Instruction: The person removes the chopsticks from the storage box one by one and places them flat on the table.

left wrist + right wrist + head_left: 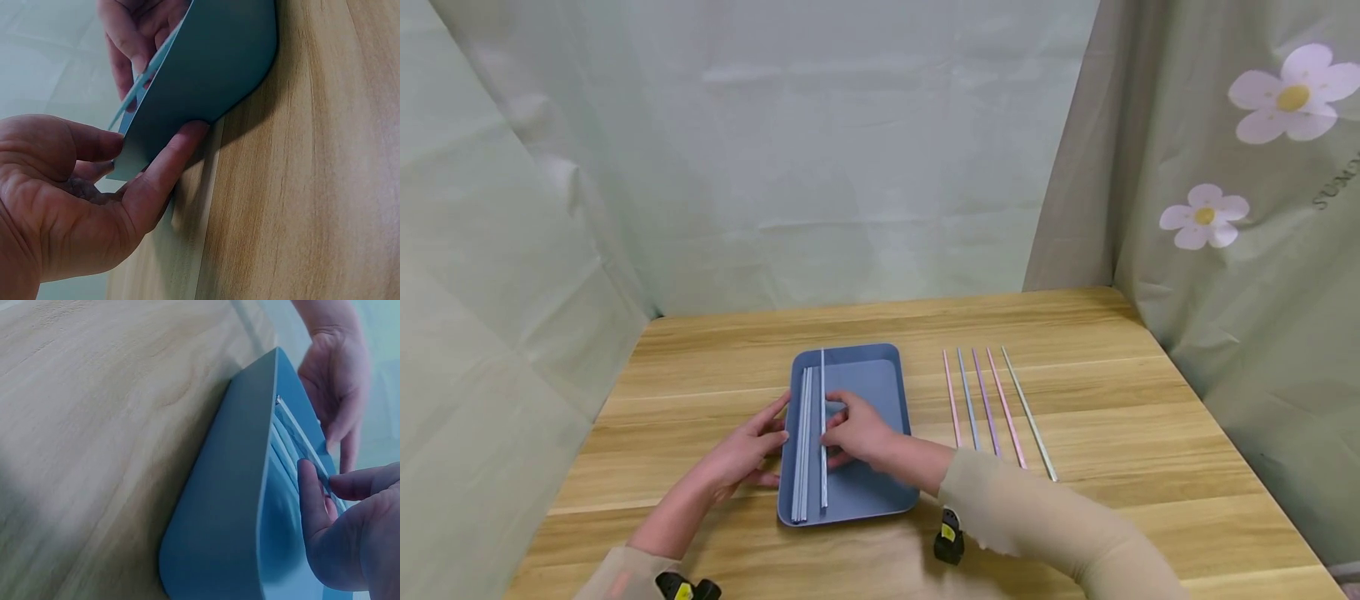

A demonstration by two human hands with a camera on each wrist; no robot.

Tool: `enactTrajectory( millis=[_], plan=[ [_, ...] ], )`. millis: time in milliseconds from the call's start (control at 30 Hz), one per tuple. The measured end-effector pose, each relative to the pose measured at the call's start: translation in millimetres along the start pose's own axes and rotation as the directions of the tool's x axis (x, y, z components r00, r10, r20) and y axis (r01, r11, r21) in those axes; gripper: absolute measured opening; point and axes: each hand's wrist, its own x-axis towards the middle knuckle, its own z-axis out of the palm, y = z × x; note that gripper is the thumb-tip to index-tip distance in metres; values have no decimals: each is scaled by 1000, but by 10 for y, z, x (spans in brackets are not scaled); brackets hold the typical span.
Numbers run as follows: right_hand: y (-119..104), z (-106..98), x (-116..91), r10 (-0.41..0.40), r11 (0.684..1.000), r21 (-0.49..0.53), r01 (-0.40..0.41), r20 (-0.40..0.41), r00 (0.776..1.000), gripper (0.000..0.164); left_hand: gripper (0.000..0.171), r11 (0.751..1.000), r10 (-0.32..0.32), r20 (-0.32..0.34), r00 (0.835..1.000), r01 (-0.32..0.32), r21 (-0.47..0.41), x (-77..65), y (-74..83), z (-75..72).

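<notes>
The right hand [861, 432] pinches a pale stick [823, 396] between thumb and fingers while the spread left hand [742, 454] touches the tray [880, 392].

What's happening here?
A person's right hand pinches a pale stick over a blue tray, while the left hand touches the tray's left side. More pale sticks lie together inside, along that same side. Five coloured sticks lie spaced out on the table, to the right of the tray. Whether the pinched stick touches the tray's bottom is hard to tell.
</notes>
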Motion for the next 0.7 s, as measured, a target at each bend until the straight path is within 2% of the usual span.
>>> enactTrajectory(
  millis=[367,533,700],
  plan=[
    [-115,-332,-102,-39,999,5,39,-15,999,76,68,1000,9,-15,1000,-9,5,7,-11,6],
    [-121,-520,-155,-48,999,24,48,-7,999,78,67,1000,13,-6,1000,-13,7,3,-4,13],
    [-152,-711,-256,-55,998,24,54,11,998,79,68,1000,1,-28,1000,0,7,-2,-1,21]
  ],
)
